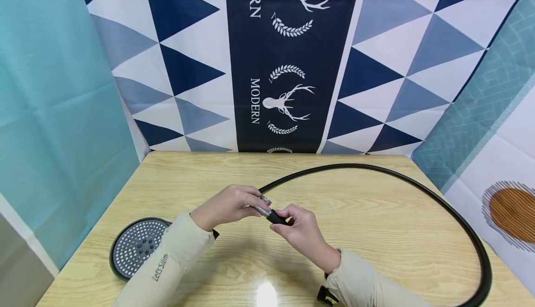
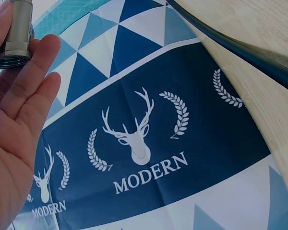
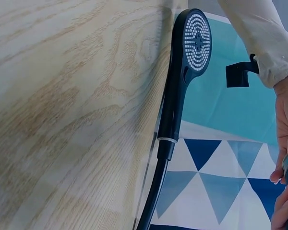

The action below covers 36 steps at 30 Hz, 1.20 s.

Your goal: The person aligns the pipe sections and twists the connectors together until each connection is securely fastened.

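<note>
My left hand (image 1: 231,205) holds a silver metal fitting (image 1: 262,210) between thumb and fingers. In the left wrist view, the metal fitting (image 2: 17,48) shows a threaded, open nut at its lower end. My right hand (image 1: 303,232) pinches a short black cylindrical piece (image 1: 276,218), which lines up against the silver part; whether they are joined I cannot tell. A black shower head (image 1: 140,246) with a dotted face lies at the left, partly under my left sleeve. The right wrist view shows the shower head (image 3: 197,43) attached to a black hose (image 3: 153,196).
The black hose (image 1: 376,170) arcs from behind my left hand across the back of the wooden table (image 1: 200,172), then down the right side and out of view. A patterned cloth (image 1: 288,56) hangs behind the table, with more fabric at both sides.
</note>
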Motion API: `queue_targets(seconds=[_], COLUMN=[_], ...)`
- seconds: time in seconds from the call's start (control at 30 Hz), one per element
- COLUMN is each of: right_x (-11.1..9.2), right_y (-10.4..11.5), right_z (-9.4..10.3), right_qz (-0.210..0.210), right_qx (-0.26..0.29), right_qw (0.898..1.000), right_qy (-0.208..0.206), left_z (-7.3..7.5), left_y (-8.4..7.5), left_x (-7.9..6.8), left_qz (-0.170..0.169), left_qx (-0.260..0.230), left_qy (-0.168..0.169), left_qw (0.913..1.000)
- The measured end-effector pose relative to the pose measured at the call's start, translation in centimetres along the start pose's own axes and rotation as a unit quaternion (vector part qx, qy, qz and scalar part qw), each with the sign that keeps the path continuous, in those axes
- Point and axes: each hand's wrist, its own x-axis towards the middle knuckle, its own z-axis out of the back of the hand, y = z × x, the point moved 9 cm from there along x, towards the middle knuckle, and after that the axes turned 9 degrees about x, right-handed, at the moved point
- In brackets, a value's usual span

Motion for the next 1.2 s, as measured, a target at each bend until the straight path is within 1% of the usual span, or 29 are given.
queue_targets(seconds=[0.17, 0.4, 0.53, 0.6, 0.67, 0.8, 0.93, 1.07, 1.13, 1.2], right_x=[0.0, -0.1, -0.1, 0.0, 0.1, 0.4, 0.4, 0.3, 0.2, 0.1], right_y=[0.0, 0.9, 1.1, 0.8, 0.4, -0.9, -2.2, -3.2, -3.7, -4.3], right_z=[-0.2, -0.5, -0.5, -0.5, -0.5, -0.5, -0.6, -0.8, -0.9, -1.0], right_qz=[-0.007, 0.041, 0.042, 0.025, -0.002, -0.072, -0.143, -0.194, -0.211, -0.233], right_qx=[0.007, -0.011, -0.012, -0.005, 0.008, 0.048, 0.087, 0.139, 0.163, 0.176], right_qw=[1.0, 0.999, 0.998, 0.999, 0.999, 0.994, 0.982, 0.967, 0.959, 0.953], right_qy=[0.011, 0.028, 0.035, 0.039, 0.044, 0.064, 0.087, 0.093, 0.09, 0.084], left_z=[0.1, 0.3, 0.3, 0.4, 0.4, 0.3, 0.1, -0.1, -0.2, -0.3], left_y=[-0.2, -0.4, -0.6, -0.8, -1.0, -1.3, -1.8, -2.1, -2.0, -1.9], left_x=[0.0, -0.2, -0.2, -0.2, -0.3, -0.5, -0.8, -1.0, -1.0, -1.0], left_qz=[-0.006, -0.02, -0.032, -0.042, -0.051, -0.065, -0.09, -0.111, -0.111, -0.11], left_qx=[0.006, 0.007, 0.011, 0.02, 0.032, 0.061, 0.101, 0.15, 0.157, 0.154], left_qy=[-0.004, -0.014, -0.019, -0.024, -0.029, -0.038, -0.047, -0.057, -0.059, -0.057], left_qw=[1.0, 0.9997, 0.9993, 0.9986, 0.9978, 0.9953, 0.9897, 0.9808, 0.9795, 0.9803])
